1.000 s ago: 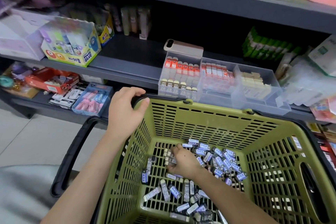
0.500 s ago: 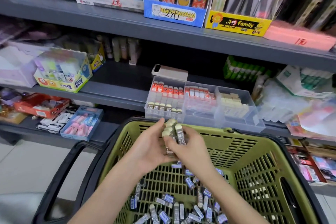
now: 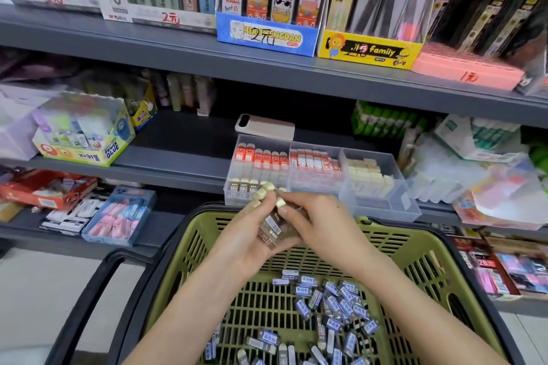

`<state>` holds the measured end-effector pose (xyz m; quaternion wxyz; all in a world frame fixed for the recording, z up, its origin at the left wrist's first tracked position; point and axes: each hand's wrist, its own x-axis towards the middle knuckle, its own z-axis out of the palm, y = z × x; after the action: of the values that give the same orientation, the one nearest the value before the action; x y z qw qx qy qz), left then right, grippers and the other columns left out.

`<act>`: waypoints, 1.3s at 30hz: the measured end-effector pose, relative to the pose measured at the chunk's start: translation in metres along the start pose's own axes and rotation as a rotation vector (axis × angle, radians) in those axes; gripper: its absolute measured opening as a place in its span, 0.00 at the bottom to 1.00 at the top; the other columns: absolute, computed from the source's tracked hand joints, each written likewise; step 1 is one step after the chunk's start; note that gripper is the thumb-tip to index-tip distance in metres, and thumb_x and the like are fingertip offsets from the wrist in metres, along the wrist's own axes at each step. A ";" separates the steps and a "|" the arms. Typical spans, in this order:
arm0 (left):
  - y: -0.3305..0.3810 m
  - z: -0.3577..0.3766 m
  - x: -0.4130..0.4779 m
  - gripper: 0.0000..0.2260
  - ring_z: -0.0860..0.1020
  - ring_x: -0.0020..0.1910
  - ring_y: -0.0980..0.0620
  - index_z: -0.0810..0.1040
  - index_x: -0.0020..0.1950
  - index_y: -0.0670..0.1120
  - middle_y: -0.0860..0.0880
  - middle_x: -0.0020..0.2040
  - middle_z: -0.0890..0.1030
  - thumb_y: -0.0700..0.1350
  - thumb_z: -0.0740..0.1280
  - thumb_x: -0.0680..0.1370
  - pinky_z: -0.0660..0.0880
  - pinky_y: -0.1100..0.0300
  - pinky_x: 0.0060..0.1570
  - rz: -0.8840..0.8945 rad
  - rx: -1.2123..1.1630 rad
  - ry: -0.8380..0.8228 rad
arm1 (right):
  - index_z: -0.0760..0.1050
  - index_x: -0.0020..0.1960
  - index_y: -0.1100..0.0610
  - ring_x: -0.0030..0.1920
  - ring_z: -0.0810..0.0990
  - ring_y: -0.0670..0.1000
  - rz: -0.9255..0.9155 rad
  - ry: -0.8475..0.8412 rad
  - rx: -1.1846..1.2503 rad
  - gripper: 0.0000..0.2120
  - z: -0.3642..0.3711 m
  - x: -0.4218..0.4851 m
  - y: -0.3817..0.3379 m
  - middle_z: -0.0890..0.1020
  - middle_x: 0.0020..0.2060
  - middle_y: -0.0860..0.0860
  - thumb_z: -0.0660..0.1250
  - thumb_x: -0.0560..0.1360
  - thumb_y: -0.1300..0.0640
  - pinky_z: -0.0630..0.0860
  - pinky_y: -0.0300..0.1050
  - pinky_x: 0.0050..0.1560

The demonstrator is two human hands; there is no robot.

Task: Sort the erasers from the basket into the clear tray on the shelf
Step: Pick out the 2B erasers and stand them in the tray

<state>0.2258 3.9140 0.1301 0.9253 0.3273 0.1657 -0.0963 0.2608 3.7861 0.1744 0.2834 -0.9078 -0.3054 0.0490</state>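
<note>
A green basket [image 3: 421, 258] with black handles sits below me, with several wrapped erasers [image 3: 332, 302] loose on its floor. Above its far rim, my left hand [image 3: 246, 240] and my right hand [image 3: 314, 222] together hold a small bundle of erasers [image 3: 271, 225], cream tips pointing up. Just behind the hands, the clear tray [image 3: 382, 201] stands on the shelf edge. Its left compartment holds red-sleeved and brown-sleeved erasers, the middle one red-sleeved ones, the right one cream ones.
A phone [image 3: 265, 127] lies behind the tray. A glue box [image 3: 86, 139] stands on the shelf to the left, plastic packs [image 3: 474, 175] to the right. The lower shelf holds a blue box [image 3: 118, 216] of pink items. An upper shelf [image 3: 267, 65] overhangs.
My right hand rose out of the basket with erasers, and my left hand left the basket handle to join it. The bundle now sits closer to the tray's front.
</note>
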 end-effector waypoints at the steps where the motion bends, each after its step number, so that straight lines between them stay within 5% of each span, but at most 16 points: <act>1: 0.001 0.002 0.001 0.16 0.84 0.43 0.43 0.77 0.57 0.43 0.40 0.45 0.85 0.47 0.69 0.72 0.80 0.47 0.37 0.014 0.000 0.003 | 0.77 0.60 0.48 0.45 0.81 0.46 -0.019 0.017 -0.020 0.12 -0.002 0.002 -0.002 0.84 0.46 0.46 0.60 0.79 0.53 0.75 0.42 0.47; 5: 0.006 0.004 0.006 0.16 0.84 0.47 0.43 0.77 0.56 0.43 0.41 0.49 0.84 0.50 0.67 0.72 0.81 0.46 0.40 0.109 0.091 0.024 | 0.77 0.50 0.52 0.40 0.82 0.43 0.020 0.015 0.147 0.07 -0.010 0.010 -0.002 0.82 0.41 0.46 0.59 0.79 0.56 0.79 0.38 0.42; 8: 0.017 -0.004 0.011 0.17 0.84 0.44 0.44 0.77 0.56 0.44 0.42 0.50 0.84 0.53 0.65 0.73 0.82 0.53 0.39 0.344 0.279 0.081 | 0.75 0.43 0.53 0.42 0.82 0.59 0.151 0.136 0.486 0.11 -0.018 0.023 0.008 0.84 0.38 0.56 0.57 0.78 0.63 0.80 0.56 0.47; 12: 0.040 -0.017 0.013 0.19 0.81 0.33 0.50 0.76 0.53 0.41 0.41 0.50 0.84 0.56 0.64 0.74 0.75 0.63 0.28 0.537 0.402 0.110 | 0.76 0.41 0.52 0.38 0.79 0.48 0.227 0.225 0.674 0.12 -0.022 0.049 0.021 0.84 0.36 0.48 0.57 0.78 0.61 0.75 0.49 0.46; 17: 0.060 -0.017 0.024 0.12 0.81 0.32 0.49 0.76 0.49 0.48 0.41 0.46 0.84 0.57 0.65 0.75 0.71 0.65 0.25 0.631 0.444 0.139 | 0.79 0.46 0.53 0.36 0.74 0.33 0.122 0.156 0.460 0.06 -0.006 0.076 0.029 0.79 0.36 0.40 0.63 0.78 0.57 0.68 0.27 0.43; 21: 0.062 -0.016 0.030 0.12 0.81 0.37 0.44 0.76 0.49 0.48 0.38 0.47 0.83 0.56 0.66 0.74 0.72 0.64 0.25 0.652 0.413 0.192 | 0.78 0.53 0.55 0.45 0.78 0.49 0.093 0.140 0.157 0.07 0.009 0.089 0.037 0.80 0.41 0.46 0.65 0.77 0.56 0.74 0.48 0.53; 27: 0.060 -0.020 0.027 0.06 0.82 0.41 0.47 0.82 0.41 0.54 0.46 0.41 0.84 0.54 0.68 0.72 0.72 0.65 0.26 0.633 0.275 0.178 | 0.78 0.47 0.51 0.45 0.71 0.47 -0.020 0.127 -0.137 0.04 0.017 0.086 0.044 0.79 0.37 0.42 0.67 0.75 0.51 0.60 0.42 0.42; 33: 0.061 -0.020 0.026 0.06 0.79 0.36 0.53 0.82 0.39 0.57 0.49 0.39 0.83 0.57 0.70 0.68 0.73 0.65 0.29 0.655 0.268 0.220 | 0.83 0.43 0.52 0.47 0.70 0.54 -0.299 0.174 -0.568 0.07 0.004 0.100 0.039 0.79 0.41 0.50 0.71 0.70 0.49 0.57 0.44 0.45; 39: 0.059 -0.022 0.026 0.09 0.81 0.37 0.54 0.80 0.43 0.52 0.47 0.40 0.84 0.56 0.68 0.71 0.74 0.66 0.29 0.636 0.257 0.214 | 0.82 0.47 0.48 0.51 0.69 0.51 -0.178 0.061 -0.574 0.07 0.002 0.110 0.039 0.81 0.48 0.45 0.68 0.72 0.49 0.58 0.43 0.46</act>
<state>0.2613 3.9720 0.1383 0.8377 0.4844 0.1380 0.2111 0.3693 3.8256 0.1609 0.0277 -0.9215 -0.3765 -0.0918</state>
